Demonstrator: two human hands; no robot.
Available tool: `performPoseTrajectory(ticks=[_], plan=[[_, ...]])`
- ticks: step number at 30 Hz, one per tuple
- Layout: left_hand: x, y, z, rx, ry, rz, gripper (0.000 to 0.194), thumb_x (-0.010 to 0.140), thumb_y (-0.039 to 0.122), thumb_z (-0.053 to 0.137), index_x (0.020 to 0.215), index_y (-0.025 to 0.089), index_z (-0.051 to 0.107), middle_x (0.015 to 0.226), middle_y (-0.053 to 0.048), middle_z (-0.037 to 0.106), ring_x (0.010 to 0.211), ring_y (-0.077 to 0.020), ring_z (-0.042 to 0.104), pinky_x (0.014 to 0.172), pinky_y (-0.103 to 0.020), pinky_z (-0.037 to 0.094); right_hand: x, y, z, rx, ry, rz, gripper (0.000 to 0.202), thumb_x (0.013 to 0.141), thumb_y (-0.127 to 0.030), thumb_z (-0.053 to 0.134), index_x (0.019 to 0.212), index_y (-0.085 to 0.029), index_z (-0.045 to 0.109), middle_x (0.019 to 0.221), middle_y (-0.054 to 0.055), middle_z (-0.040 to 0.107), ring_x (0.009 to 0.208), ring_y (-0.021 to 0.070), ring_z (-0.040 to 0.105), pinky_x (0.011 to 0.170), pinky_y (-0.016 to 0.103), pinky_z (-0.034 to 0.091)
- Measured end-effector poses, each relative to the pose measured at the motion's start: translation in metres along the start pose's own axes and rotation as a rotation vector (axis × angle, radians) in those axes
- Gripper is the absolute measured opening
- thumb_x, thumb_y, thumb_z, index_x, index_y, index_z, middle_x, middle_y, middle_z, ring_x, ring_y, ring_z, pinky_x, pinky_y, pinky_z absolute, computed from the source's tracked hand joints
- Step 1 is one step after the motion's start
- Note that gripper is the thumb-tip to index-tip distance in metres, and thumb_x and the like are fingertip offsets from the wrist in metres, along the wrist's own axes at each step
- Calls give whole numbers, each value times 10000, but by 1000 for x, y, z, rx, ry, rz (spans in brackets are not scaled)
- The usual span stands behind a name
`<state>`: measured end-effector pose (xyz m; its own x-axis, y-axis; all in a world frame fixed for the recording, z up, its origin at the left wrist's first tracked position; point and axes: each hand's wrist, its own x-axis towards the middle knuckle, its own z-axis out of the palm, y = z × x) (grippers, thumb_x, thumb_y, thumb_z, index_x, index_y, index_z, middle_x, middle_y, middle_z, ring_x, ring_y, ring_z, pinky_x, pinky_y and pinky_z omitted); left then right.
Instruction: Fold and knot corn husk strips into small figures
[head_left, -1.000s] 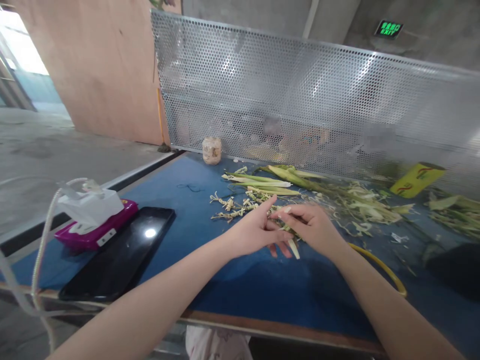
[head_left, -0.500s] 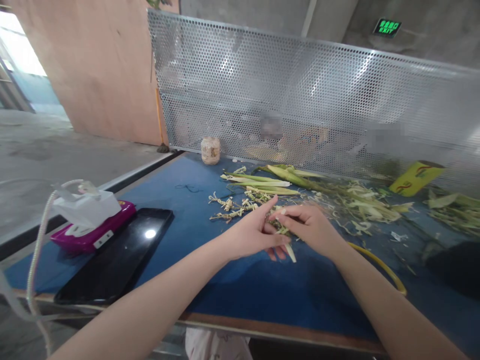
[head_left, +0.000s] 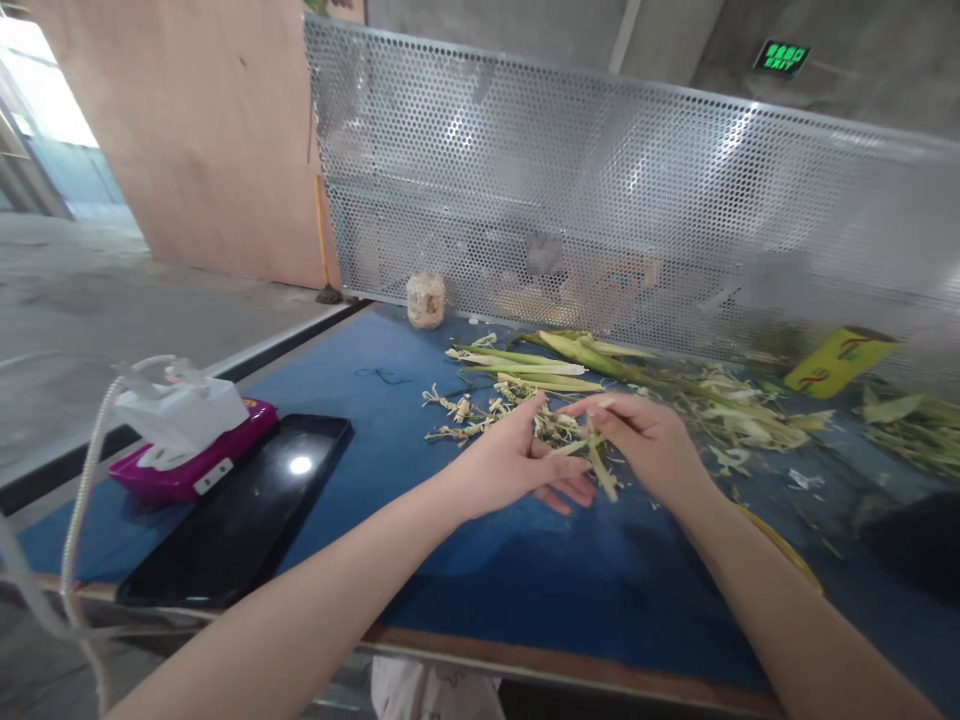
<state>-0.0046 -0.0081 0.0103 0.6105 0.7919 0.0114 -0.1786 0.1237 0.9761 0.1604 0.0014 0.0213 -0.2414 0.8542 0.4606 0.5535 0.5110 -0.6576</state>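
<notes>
Above the blue table (head_left: 480, 590), my left hand (head_left: 525, 460) has its palm turned up and its fingers curled beneath pale green leaf strips (head_left: 602, 468). Its thumb presses near one end of a strip. My right hand (head_left: 649, 440) pinches the strips between thumb and fingertips, just right of the left fingers. Beyond the hands lie small braided or knotted pieces (head_left: 457, 408) and a bundle of long green and whitish husk leaves (head_left: 525, 365). Part of the held material is hidden by the fingers.
A black phone (head_left: 240, 510) and a magenta power strip with a white adapter (head_left: 187, 460) are at the left. A jar (head_left: 425, 300) stands by the perforated metal screen (head_left: 525, 180). Loose husks (head_left: 742, 410) and a yellow cylinder (head_left: 840, 360) occupy the right side.
My right hand has moved slightly right, away from the left palm, with the strips between its fingertips. The strips now spread in two directions, and the view has shifted a little.
</notes>
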Motion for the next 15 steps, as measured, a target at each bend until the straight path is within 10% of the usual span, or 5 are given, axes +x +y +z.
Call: performPoseTrajectory(ticks=[8, 15], plan=[[-1, 3, -7, 566, 191, 331, 719, 830, 193, 416, 1396, 167, -27, 803, -81, 665, 663, -162, 603, 579, -264, 454, 2, 14, 7, 306, -174, 179, 372, 779, -459, 516, 974, -166, 635, 831, 64, 660, 727, 178, 611, 651, 292, 472], [-6, 11, -6, 859, 286, 361, 722, 829, 215, 394, 1391, 129, -51, 728, -60, 676, 627, -157, 584, 658, -273, 428, 3, 6, 5, 120, -19, 30, 198, 703, -382, 617, 682, -187, 640, 846, 48, 659, 811, 195, 603, 740, 306, 473]])
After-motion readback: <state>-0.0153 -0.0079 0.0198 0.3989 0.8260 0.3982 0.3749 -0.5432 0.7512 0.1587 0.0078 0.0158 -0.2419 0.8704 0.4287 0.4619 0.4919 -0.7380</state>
